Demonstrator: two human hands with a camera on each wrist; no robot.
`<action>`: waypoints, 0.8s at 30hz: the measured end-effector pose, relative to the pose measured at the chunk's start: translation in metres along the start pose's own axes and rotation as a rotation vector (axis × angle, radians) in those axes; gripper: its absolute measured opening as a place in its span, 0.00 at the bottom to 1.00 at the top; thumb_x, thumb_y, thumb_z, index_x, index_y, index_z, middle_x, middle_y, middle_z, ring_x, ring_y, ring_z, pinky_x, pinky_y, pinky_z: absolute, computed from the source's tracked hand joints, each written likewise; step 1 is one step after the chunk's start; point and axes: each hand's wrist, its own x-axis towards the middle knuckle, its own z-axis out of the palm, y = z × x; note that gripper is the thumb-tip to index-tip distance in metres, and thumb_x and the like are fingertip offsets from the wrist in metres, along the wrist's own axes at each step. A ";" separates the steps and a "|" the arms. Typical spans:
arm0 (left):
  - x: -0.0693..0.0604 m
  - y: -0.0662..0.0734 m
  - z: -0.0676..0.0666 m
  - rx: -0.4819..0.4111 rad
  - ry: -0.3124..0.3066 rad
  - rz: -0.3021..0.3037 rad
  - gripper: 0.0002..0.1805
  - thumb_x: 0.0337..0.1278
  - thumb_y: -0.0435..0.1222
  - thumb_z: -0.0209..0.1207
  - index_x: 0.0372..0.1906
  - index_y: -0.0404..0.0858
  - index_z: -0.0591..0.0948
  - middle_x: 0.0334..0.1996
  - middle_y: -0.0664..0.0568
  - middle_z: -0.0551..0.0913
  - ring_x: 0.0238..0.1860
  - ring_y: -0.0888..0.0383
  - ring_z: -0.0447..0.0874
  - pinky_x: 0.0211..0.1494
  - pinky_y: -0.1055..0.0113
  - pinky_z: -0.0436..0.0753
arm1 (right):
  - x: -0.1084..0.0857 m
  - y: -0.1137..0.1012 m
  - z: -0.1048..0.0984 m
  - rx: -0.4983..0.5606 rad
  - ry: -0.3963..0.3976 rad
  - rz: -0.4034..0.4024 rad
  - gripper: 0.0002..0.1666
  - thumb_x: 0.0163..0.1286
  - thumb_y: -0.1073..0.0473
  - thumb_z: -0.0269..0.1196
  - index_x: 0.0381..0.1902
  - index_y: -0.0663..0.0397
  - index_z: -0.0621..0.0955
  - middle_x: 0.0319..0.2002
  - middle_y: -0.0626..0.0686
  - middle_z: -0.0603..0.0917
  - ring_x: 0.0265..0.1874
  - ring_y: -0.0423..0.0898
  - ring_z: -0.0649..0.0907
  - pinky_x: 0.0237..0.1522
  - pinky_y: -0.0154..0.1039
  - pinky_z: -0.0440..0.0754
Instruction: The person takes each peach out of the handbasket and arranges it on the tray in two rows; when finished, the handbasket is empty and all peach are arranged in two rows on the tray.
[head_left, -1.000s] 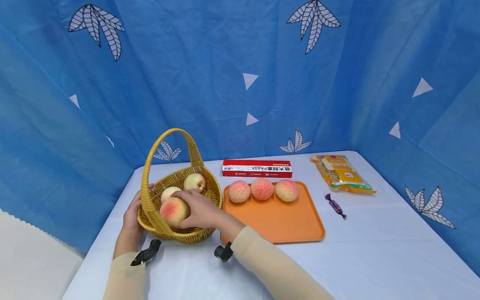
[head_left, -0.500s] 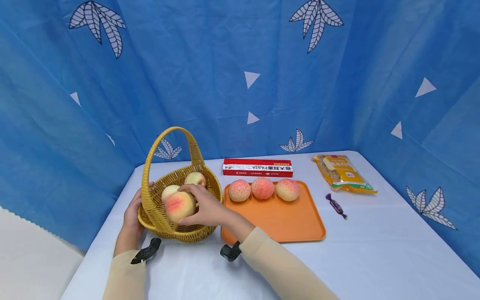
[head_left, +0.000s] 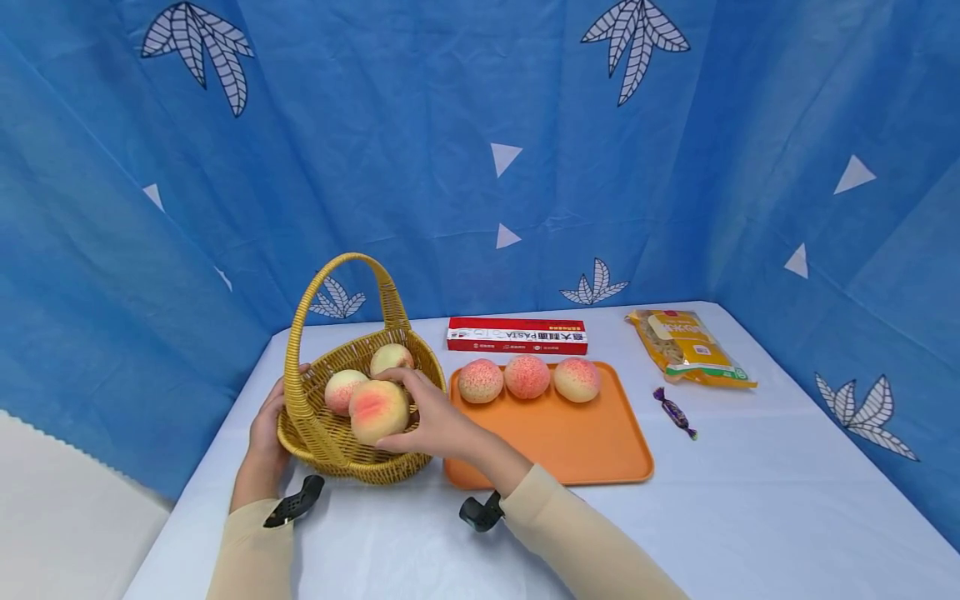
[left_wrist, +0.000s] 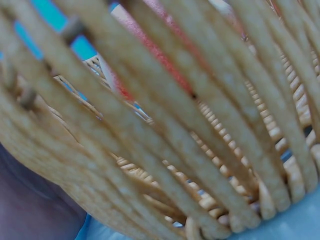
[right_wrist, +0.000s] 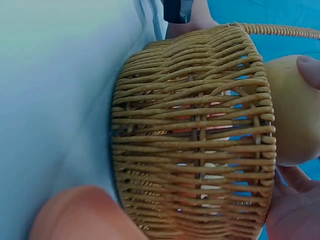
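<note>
A peach (head_left: 379,412), yellow with a red blush, is in my right hand (head_left: 435,421), pinched between thumb and fingers over the right part of the wicker basket (head_left: 378,473). In the right wrist view this peach (right_wrist: 292,115) shows at the basket's rim. My left hand (head_left: 266,425) holds the basket's left side, fingertips at the rim beside the tall handle; most of its fingers are hidden. Inside the basket lie two more peaches, a pinkish one (head_left: 344,392) and a pale one (head_left: 391,358). Through the weave, the left wrist view shows red and white fruit.
Right of the basket lies an orange tray (head_left: 555,450), with three pink-speckled peaches (head_left: 527,377) along its far side. Behind it is a red pasta box (head_left: 517,335). A yellow pasta bag (head_left: 690,347) and a purple wrapped candy (head_left: 675,413) lie farther right on the white-covered table.
My right hand has moved the peach rightward within the basket area, uncovering more of the pinkish peach behind it. The left hand stays at the basket's left side.
</note>
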 end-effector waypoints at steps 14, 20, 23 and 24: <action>-0.001 0.000 -0.003 -0.037 -0.026 0.025 0.28 0.78 0.35 0.34 0.78 0.46 0.58 0.67 0.63 0.65 0.63 0.70 0.70 0.57 0.80 0.76 | -0.023 0.006 -0.003 0.037 0.066 -0.056 0.50 0.57 0.51 0.76 0.73 0.33 0.63 0.70 0.41 0.68 0.59 0.43 0.77 0.61 0.40 0.78; -0.001 0.001 -0.002 -0.030 -0.024 0.031 0.28 0.77 0.35 0.34 0.78 0.46 0.58 0.67 0.63 0.65 0.64 0.70 0.68 0.57 0.80 0.75 | -0.032 0.010 -0.010 0.138 0.078 -0.065 0.49 0.58 0.56 0.76 0.72 0.36 0.63 0.66 0.41 0.70 0.56 0.41 0.79 0.58 0.37 0.80; -0.001 0.001 0.001 -0.019 -0.017 0.020 0.29 0.77 0.33 0.32 0.78 0.47 0.58 0.71 0.60 0.62 0.66 0.68 0.65 0.59 0.80 0.73 | -0.037 0.015 -0.016 0.156 0.087 -0.055 0.48 0.58 0.58 0.75 0.71 0.33 0.64 0.66 0.42 0.72 0.58 0.40 0.78 0.60 0.39 0.79; 0.000 0.002 0.002 -0.014 -0.013 0.011 0.29 0.76 0.33 0.31 0.78 0.47 0.58 0.73 0.59 0.60 0.67 0.68 0.63 0.59 0.81 0.72 | -0.039 0.016 -0.019 0.162 0.090 -0.050 0.48 0.58 0.58 0.75 0.71 0.32 0.64 0.65 0.42 0.72 0.58 0.40 0.78 0.61 0.39 0.78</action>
